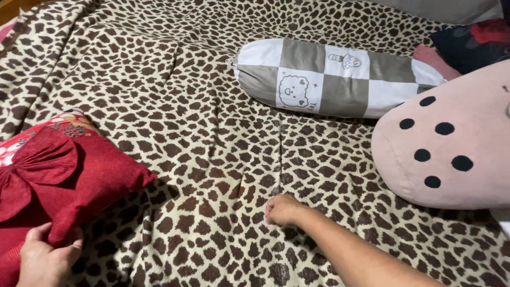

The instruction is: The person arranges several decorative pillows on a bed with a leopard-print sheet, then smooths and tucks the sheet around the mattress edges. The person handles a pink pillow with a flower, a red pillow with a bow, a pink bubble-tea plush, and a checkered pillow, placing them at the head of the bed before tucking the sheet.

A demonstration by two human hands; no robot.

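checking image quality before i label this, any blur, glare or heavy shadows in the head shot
Head view: evenly lit, no glare; soft shadow under the red pillow and beside the right hand; spotted sheet sharp; left hand cut off by the frame edge, slightly soft.

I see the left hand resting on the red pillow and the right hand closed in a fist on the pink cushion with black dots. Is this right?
Not quite. In the head view the right hand is a fist on the spotted bedsheet, apart from the pink cushion. The left hand does rest on the red pillow.
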